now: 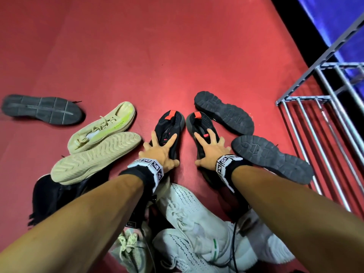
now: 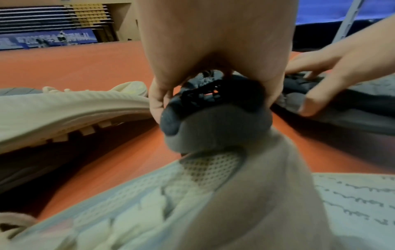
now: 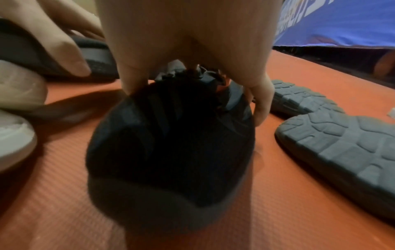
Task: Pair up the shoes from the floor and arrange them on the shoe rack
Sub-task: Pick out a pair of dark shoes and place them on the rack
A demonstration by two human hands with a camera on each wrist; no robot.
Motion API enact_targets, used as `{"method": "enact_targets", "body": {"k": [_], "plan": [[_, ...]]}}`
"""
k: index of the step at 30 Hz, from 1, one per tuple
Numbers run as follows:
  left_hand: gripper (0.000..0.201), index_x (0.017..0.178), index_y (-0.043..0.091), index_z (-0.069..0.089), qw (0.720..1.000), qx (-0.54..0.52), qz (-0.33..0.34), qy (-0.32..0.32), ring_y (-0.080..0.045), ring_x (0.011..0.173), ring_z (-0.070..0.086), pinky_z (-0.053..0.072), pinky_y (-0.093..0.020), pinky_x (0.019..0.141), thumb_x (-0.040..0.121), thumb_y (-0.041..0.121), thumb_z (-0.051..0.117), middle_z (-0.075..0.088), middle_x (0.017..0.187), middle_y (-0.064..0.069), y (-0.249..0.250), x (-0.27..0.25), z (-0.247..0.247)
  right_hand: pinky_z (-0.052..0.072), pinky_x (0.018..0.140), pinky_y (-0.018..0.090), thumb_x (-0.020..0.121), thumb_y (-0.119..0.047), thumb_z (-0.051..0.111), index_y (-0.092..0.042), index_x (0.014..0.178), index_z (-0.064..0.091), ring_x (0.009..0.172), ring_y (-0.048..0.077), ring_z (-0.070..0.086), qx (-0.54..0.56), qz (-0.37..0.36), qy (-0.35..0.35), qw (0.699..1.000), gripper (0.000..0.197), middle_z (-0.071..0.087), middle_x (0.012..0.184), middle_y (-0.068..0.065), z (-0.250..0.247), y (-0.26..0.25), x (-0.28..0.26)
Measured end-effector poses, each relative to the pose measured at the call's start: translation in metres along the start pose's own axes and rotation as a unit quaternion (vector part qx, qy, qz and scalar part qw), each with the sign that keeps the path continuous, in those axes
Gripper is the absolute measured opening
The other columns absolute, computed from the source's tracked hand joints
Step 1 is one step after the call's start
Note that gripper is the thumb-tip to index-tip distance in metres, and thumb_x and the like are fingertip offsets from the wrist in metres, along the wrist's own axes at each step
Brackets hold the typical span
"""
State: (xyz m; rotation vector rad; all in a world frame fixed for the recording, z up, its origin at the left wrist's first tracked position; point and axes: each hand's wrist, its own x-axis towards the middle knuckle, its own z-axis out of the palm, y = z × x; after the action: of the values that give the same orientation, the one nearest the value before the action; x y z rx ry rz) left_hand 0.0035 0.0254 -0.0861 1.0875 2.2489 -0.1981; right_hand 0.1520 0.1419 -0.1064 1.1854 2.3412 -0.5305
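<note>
The left hand [image 1: 157, 152] grips a black shoe with a red heel tab [image 1: 170, 125], fingers spread over its top and thumb curled round its side, and the right hand [image 1: 211, 152] holds the matching black shoe [image 1: 199, 123] the same way; the wrist views show each hand's thumb and fingers clamped round the sides of its shoe. The two shoes stand side by side on the red floor [image 1: 147, 56], heels pointing away from the person and nearly touching at the heel. Just right of them two dark shoes lie sole-up, one farther [image 1: 224, 113] and one nearer [image 1: 271, 158], with the metal shoe rack [image 1: 323, 123] beyond at the right edge. To the left sit a beige shoe on its side [image 1: 102, 127], a beige shoe sole-up [image 1: 94, 158] touching it, and a grey sole-up shoe [image 1: 41, 109] well apart. White knit shoes [image 1: 197, 223] lie under the forearms
</note>
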Motion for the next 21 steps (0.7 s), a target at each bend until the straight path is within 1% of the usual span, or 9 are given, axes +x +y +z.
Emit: {"method": "enact_targets", "body": {"k": [2, 4, 8, 9, 11, 13, 16, 19, 21], "plan": [[0.092, 0.144, 0.062, -0.003, 1.000, -0.003, -0.005, 0.007, -0.042, 0.140, 0.017, 0.035, -0.054, 0.104, 0.080, 0.060, 0.063, -0.021, 0.159, -0.008, 0.010, 0.002, 0.003, 0.029, 0.105, 0.063, 0.076, -0.049, 0.073, -0.053, 0.149, 0.000, 0.143, 0.040, 0.004, 0.008, -0.001, -0.003, 1.000, 0.103, -0.018, 0.160, -0.005, 0.002, -0.003, 0.003], [0.094, 0.144, 0.061, -0.004, 1.000, -0.014, -0.019, -0.012, -0.043, 0.141, 0.014, 0.034, -0.054, 0.105, 0.080, 0.059, 0.064, -0.027, 0.158, -0.008, 0.017, 0.005, 0.006, 0.030, 0.105, 0.065, 0.076, -0.047, 0.074, -0.054, 0.148, -0.002, 0.145, 0.041, -0.005, 0.018, 0.013, -0.022, 1.000, 0.105, -0.024, 0.159, -0.005, 0.007, -0.004, 0.004], [0.103, 0.143, 0.060, -0.013, 0.998, -0.033, -0.030, -0.048, -0.052, 0.141, 0.002, 0.027, -0.055, 0.113, 0.079, 0.054, 0.068, -0.042, 0.150, -0.009, 0.019, 0.010, 0.014, 0.030, 0.104, 0.068, 0.066, -0.053, 0.083, -0.056, 0.145, -0.012, 0.144, 0.042, -0.019, 0.030, 0.026, -0.056, 0.998, 0.124, -0.036, 0.154, -0.007, 0.013, -0.004, 0.006], [0.104, 0.142, 0.060, -0.015, 0.997, -0.033, -0.032, -0.055, -0.053, 0.142, 0.001, 0.025, -0.054, 0.114, 0.079, 0.055, 0.068, -0.044, 0.149, -0.009, 0.017, 0.011, 0.015, 0.030, 0.105, 0.068, 0.065, -0.054, 0.084, -0.057, 0.145, -0.013, 0.144, 0.044, -0.018, 0.029, 0.026, -0.060, 0.997, 0.126, -0.037, 0.154, -0.006, 0.013, -0.003, 0.007], [0.102, 0.141, 0.060, -0.016, 0.997, -0.029, -0.034, -0.060, -0.051, 0.140, 0.008, 0.028, -0.051, 0.112, 0.081, 0.056, 0.066, -0.045, 0.148, -0.009, 0.015, 0.012, 0.017, 0.033, 0.105, 0.065, 0.066, -0.054, 0.083, -0.057, 0.144, -0.015, 0.144, 0.045, -0.015, 0.021, 0.027, -0.056, 0.998, 0.126, -0.037, 0.154, -0.006, 0.015, -0.002, 0.007], [0.099, 0.141, 0.061, -0.017, 0.998, -0.024, -0.033, -0.050, -0.049, 0.136, 0.018, 0.034, -0.049, 0.109, 0.082, 0.057, 0.063, -0.044, 0.148, -0.009, 0.017, 0.012, 0.020, 0.036, 0.104, 0.061, 0.070, -0.052, 0.080, -0.057, 0.145, -0.014, 0.145, 0.045, -0.010, 0.017, 0.025, -0.045, 0.999, 0.120, -0.036, 0.154, -0.006, 0.016, -0.003, 0.006], [0.094, 0.141, 0.060, -0.016, 0.998, -0.023, -0.037, -0.034, -0.045, 0.133, 0.020, 0.037, -0.050, 0.105, 0.085, 0.057, 0.058, -0.045, 0.148, -0.009, 0.020, 0.010, 0.024, 0.034, 0.103, 0.060, 0.078, -0.047, 0.073, -0.056, 0.146, -0.012, 0.144, 0.043, -0.004, 0.023, 0.022, -0.038, 0.999, 0.109, -0.032, 0.156, -0.006, 0.015, -0.005, 0.005], [0.089, 0.143, 0.059, -0.015, 0.999, 0.001, -0.032, 0.013, -0.041, 0.132, 0.024, 0.036, -0.046, 0.099, 0.087, 0.059, 0.055, -0.041, 0.151, -0.011, 0.022, 0.006, 0.028, 0.033, 0.101, 0.059, 0.081, -0.051, 0.067, -0.056, 0.146, -0.010, 0.142, 0.042, 0.002, 0.001, 0.015, -0.021, 1.000, 0.101, -0.025, 0.158, -0.006, 0.012, -0.002, 0.000], [0.086, 0.145, 0.057, -0.012, 0.999, 0.018, -0.024, 0.045, -0.043, 0.133, 0.023, 0.033, -0.048, 0.099, 0.088, 0.059, 0.052, -0.036, 0.153, -0.012, 0.020, 0.002, 0.026, 0.031, 0.101, 0.061, 0.082, -0.051, 0.064, -0.055, 0.147, -0.005, 0.141, 0.042, 0.005, -0.013, 0.001, 0.002, 1.000, 0.095, -0.017, 0.159, -0.005, 0.009, 0.001, -0.003]]}}
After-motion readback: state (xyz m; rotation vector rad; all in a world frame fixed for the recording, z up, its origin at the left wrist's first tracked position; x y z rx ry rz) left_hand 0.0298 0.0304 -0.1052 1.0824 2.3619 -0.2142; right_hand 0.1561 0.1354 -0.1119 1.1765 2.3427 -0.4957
